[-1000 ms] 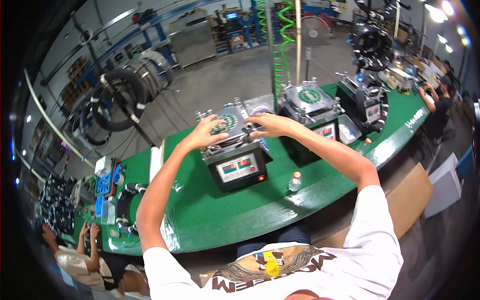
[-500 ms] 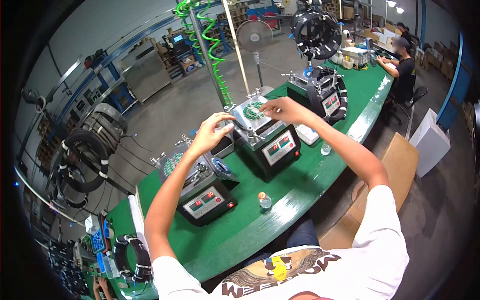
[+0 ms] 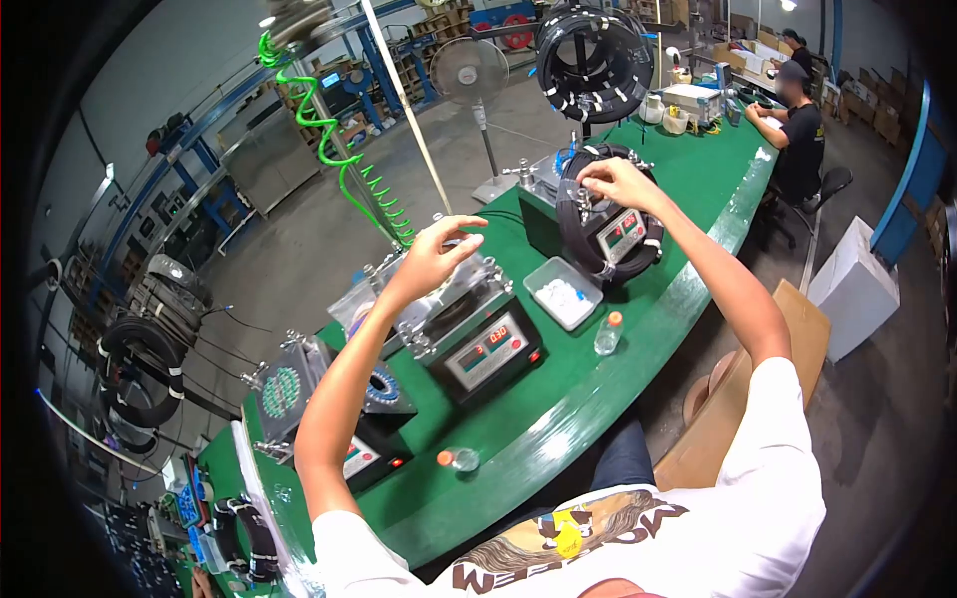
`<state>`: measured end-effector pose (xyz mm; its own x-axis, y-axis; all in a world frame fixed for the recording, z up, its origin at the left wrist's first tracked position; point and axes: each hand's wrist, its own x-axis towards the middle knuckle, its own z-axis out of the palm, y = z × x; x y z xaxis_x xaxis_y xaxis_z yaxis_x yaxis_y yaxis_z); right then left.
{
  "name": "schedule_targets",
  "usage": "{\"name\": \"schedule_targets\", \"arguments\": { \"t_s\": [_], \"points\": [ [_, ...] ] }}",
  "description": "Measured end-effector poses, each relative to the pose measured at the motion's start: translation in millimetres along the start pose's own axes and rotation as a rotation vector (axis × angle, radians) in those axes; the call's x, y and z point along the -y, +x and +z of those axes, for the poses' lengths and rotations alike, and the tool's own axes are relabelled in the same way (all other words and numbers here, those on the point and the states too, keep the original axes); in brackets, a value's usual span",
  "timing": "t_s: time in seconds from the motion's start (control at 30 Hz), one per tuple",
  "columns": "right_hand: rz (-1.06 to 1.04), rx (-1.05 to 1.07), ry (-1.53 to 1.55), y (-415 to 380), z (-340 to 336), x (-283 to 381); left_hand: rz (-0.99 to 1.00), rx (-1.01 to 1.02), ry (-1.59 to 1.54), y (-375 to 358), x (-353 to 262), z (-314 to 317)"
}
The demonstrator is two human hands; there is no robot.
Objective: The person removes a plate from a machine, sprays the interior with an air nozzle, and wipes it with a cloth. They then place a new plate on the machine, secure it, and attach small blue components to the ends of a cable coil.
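Note:
My left hand (image 3: 439, 257) is raised over the middle black machine (image 3: 485, 354), its thumb and fingers apart. It partly hides that machine's metal top plate (image 3: 461, 297). My right hand (image 3: 620, 184) reaches to the right machine (image 3: 620, 237), just above a metal clamp knob (image 3: 585, 205). Its fingertips are pinched together; whether they grip the knob or a small piece cannot be made out. A black cable coil (image 3: 653, 242) hangs around the right machine. On the left machine's plate lies a ring of green parts (image 3: 281, 393), beside my left forearm.
A tray of small white parts (image 3: 564, 293) sits between two machines. Clear bottles with orange caps (image 3: 607, 335) (image 3: 460, 459) rest on the green bench (image 3: 538, 424). Black coils (image 3: 595, 65) hang behind. A person (image 3: 797, 130) sits at the far right end.
The view has turned, so the machines appear further left. My right hand has left the green parts on the middle machine and moved over to the right machine. My left hand stays raised and open.

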<state>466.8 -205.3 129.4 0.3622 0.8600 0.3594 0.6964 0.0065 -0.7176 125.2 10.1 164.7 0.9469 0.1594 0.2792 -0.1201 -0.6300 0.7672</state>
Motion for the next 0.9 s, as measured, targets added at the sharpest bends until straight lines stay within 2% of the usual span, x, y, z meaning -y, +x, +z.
{"name": "schedule_targets", "arguments": {
  "t_s": [0.07,0.13,0.2,0.3,0.4,0.47,0.57,0.7,0.8,0.9],
  "points": [
    [-0.039,-0.076,-0.082,13,-27,-21,-0.049,-0.005,-0.042,29,2,16],
    [0.015,-0.124,-0.037,29,-50,-45,-0.075,-0.009,0.004,59,7,31],
    [-0.081,-0.194,-0.123,48,-69,-79,-0.127,-0.026,0.030,86,10,49],
    [-0.060,-0.166,-0.179,80,-92,-130,-0.192,-0.075,0.022,124,25,74],
    [-0.109,-0.070,-0.166,109,-104,-177,-0.273,-0.100,-0.023,157,42,94],
    [-0.105,0.092,-0.078,124,-109,-204,-0.345,-0.125,-0.121,175,51,106],
    [0.088,0.306,0.169,130,-114,-204,-0.425,-0.194,-0.366,196,70,123],
    [0.278,0.500,0.516,141,-106,-211,-0.601,-0.415,-0.434,224,70,142],
    [0.266,0.521,0.705,148,-91,-205,-0.670,-0.530,-0.481,235,70,143],
    [0.278,0.545,0.736,150,-93,-207,-0.685,-0.568,-0.501,242,64,151]
  ]
}}
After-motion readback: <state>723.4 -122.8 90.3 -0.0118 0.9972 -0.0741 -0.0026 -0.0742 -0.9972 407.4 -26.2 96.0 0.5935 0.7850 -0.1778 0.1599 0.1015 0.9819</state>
